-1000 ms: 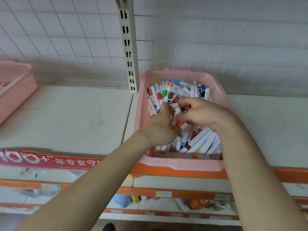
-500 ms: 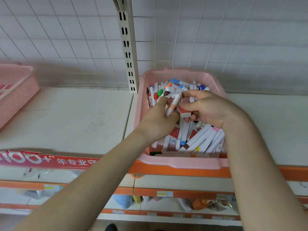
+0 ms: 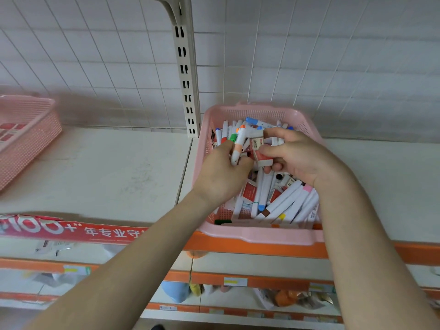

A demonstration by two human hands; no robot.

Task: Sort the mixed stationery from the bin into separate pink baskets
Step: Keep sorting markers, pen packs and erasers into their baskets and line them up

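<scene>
Head view: cream shelf [image 3: 107,167] with an orange front edge [image 3: 416,252], white gridded wall [image 3: 333,55] behind. I see the pink bin [image 3: 259,235] of mixed stationery at the shelf front. Above it the left hand [image 3: 221,172] grips a white marker [image 3: 239,146], and the right hand [image 3: 300,158] pinches red-and-white eraser boxes [image 3: 262,159]. A second pink basket [image 3: 26,139] sits far left.

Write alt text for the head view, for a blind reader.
Two bare hands reach into a pink basket of mixed stationery on a white shelf: the left hand grips a white marker, the right hand holds small red-and-white boxes. A second pink basket stands apart at the far left.
</scene>
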